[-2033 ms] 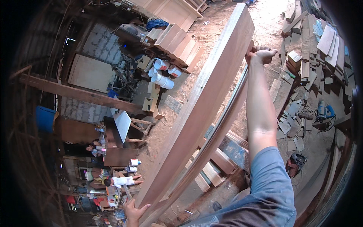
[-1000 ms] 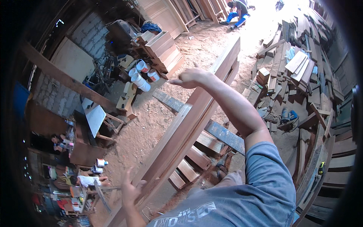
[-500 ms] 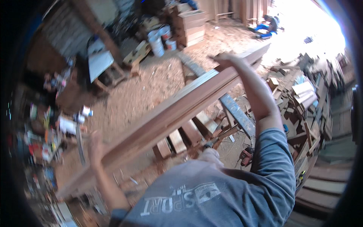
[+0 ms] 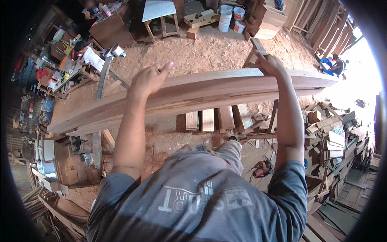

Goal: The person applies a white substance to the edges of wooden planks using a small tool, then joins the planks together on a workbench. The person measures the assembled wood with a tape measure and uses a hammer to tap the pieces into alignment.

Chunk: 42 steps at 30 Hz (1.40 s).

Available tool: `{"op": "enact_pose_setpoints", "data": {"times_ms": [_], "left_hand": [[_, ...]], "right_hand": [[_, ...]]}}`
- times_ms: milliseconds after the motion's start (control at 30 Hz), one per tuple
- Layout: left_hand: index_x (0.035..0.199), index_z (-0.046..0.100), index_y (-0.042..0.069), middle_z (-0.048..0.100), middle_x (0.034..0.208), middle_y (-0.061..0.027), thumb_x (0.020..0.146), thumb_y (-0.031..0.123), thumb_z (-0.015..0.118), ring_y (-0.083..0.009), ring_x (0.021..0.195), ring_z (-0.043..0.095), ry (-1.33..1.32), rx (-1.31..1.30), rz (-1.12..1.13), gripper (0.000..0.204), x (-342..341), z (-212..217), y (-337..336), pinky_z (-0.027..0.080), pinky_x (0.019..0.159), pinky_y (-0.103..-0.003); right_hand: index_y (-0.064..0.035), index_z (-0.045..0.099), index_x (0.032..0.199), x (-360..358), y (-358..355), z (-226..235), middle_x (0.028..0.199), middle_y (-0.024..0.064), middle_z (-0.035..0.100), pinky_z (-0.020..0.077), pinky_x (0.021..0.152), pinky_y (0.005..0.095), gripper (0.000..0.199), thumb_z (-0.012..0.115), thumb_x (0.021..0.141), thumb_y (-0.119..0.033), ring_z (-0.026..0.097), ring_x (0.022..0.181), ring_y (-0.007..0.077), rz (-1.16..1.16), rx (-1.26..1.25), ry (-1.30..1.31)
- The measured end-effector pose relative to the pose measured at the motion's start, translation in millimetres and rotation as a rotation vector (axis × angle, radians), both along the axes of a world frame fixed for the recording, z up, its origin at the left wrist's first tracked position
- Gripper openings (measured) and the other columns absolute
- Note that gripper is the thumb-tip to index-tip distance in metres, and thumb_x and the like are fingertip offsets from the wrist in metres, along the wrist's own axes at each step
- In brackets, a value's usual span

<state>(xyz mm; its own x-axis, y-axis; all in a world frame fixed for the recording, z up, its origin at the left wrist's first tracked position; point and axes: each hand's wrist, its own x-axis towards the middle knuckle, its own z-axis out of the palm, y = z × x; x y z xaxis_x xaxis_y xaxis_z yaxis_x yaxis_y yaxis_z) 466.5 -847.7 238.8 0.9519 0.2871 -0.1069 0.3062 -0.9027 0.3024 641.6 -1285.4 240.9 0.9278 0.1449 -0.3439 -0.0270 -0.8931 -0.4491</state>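
A long, wide wooden plank [image 4: 201,94] runs across the view from lower left to upper right, held up in front of my chest. My left hand [image 4: 148,80] grips its top edge left of the middle, fingers over the far side. Further right along the same edge, my right hand [image 4: 269,64] clasps the plank. Both arms are stretched out from my grey shirt at the bottom.
Short boards [image 4: 213,119] lie on the sawdust floor under the plank. A heap of offcuts [image 4: 330,137] fills the right side. A power tool [image 4: 262,169] lies near my right elbow. A white-topped table [image 4: 159,10], buckets [image 4: 231,14] and a cluttered workbench [image 4: 60,76] stand beyond; a person crouches at far right [image 4: 332,64].
The view has swung round, and the plank that ran steeply away from me now lies almost level across my front. My left hand has moved from the plank's low end up onto its top edge.
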Motion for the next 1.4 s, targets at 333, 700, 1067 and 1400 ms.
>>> {"op": "enact_pose_setpoints", "data": {"times_ms": [333, 700, 1067, 1400], "left_hand": [[0.124, 0.08, 0.008, 0.083, 0.106, -0.0189, 0.092, 0.091, 0.056, -0.0359, 0.109, 0.079, -0.02, -0.1, -0.191, 0.092, -15.9, 3.0, 3.5, 0.059, 0.101, -0.05], [0.116, 0.084, 0.014, 0.082, 0.104, -0.0191, 0.078, 0.055, 0.089, -0.0408, 0.099, 0.079, -0.069, 0.034, -0.403, 0.056, -82.0, 9.8, -19.1, 0.061, 0.093, -0.051], [0.126, 0.082, 0.012, 0.082, 0.123, -0.0103, 0.078, 0.041, 0.094, -0.034, 0.115, 0.077, -0.196, -0.113, -0.511, 0.057, -199.0, -51.7, -42.0, 0.061, 0.103, -0.045], [0.132, 0.077, 0.006, 0.076, 0.134, -0.0203, 0.084, 0.072, 0.083, -0.0387, 0.129, 0.07, -0.079, -0.252, -0.398, 0.082, -133.0, -152.5, -16.5, 0.052, 0.115, -0.051]], "right_hand": [[-0.008, 0.085, 0.102, 2.4, -20.1, -34.0, 0.1, 0.0161, 0.082, 0.0551, 0.097, 0.0445, 0.08, 0.046, 0.105, -0.078, 0.077, 0.102, 0.0345, -0.062, -0.05, -0.454], [0.0059, 0.039, 0.148, -133.5, -19.9, -111.6, 0.149, 0.0212, 0.044, 0.0412, 0.119, 0.0506, 0.059, 0.061, 0.114, -0.037, 0.051, 0.134, 0.0326, -0.741, 0.808, -1.073], [-0.0037, 0.046, 0.158, -330.0, 75.2, -67.2, 0.135, 0.0162, 0.06, 0.0533, 0.105, 0.048, 0.089, 0.063, 0.103, -0.072, 0.063, 0.122, 0.0316, -0.791, 1.701, 0.452], [-0.0146, 0.043, 0.164, -402.7, 55.9, -169.2, 0.163, 0.0141, 0.052, 0.0436, 0.123, 0.0517, 0.099, 0.068, 0.094, -0.08, 0.052, 0.148, 0.0345, -1.275, 1.712, 0.613]]}}
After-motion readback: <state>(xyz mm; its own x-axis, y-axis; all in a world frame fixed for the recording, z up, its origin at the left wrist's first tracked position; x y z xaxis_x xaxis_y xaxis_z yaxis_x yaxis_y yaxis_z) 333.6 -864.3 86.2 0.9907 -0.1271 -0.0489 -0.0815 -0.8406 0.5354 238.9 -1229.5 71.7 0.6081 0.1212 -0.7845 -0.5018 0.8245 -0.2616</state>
